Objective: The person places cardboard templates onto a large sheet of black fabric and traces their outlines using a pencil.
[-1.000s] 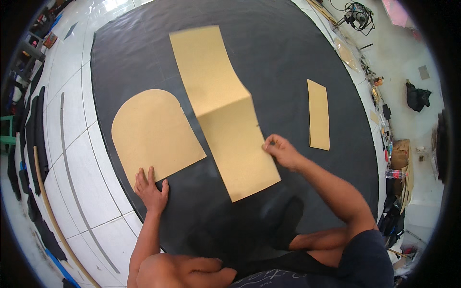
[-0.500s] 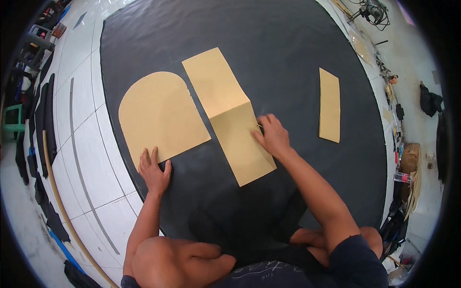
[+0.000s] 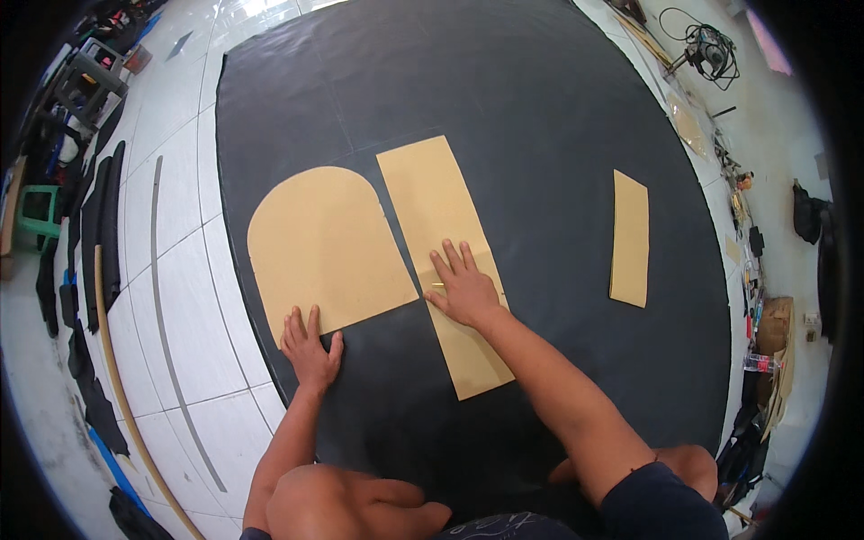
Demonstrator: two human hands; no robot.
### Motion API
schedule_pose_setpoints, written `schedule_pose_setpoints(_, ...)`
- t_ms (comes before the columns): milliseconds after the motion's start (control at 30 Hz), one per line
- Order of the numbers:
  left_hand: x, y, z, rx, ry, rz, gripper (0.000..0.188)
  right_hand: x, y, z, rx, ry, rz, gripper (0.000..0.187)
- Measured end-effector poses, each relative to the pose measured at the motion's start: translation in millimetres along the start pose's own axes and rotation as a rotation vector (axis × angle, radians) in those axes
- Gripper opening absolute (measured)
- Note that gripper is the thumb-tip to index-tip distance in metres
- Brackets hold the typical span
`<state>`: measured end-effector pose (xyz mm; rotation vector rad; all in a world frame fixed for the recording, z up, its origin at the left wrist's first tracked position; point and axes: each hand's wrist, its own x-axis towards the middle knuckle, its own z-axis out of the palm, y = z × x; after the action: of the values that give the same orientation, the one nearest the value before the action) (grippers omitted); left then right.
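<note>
white lettering [image 3: 510, 526] on shirt [image 3: 661, 504], red-labelled bottle [image 3: 760, 363] rightward; left hand [image 3: 311, 354] splayed on rounded card [image 3: 328, 243], right hand [image 3: 466, 290] splayed across long card [image 3: 427, 193]!

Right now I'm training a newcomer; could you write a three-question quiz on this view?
1. True or false: the left hand touches the arched tan card piece.
2. The right hand rests on: (a) a green stool, (b) the long tan card piece, (c) the arched tan card piece.
3. Fill in: both card pieces lie on a ____ sheet.
Key: 1 true; 2 b; 3 black.
</note>
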<state>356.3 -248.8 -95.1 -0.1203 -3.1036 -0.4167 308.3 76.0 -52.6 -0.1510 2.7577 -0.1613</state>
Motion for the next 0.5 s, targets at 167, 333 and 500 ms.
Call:
schedule_pose_setpoints(167,-1,1,1,-0.009,-0.009,-0.012,0.071,4,-2,1,-0.019,0.029,0.0,0.08)
schedule_pose_setpoints(333,0,2,1,-0.012,0.001,-0.008,0.071,14,-4,-4,-0.02,-0.006,0.007,0.081)
schedule_pose_setpoints(500,10,4,-1,-0.005,-0.016,-0.006,0.072,18,0,5,-0.007,0.049,-0.009,0.076)
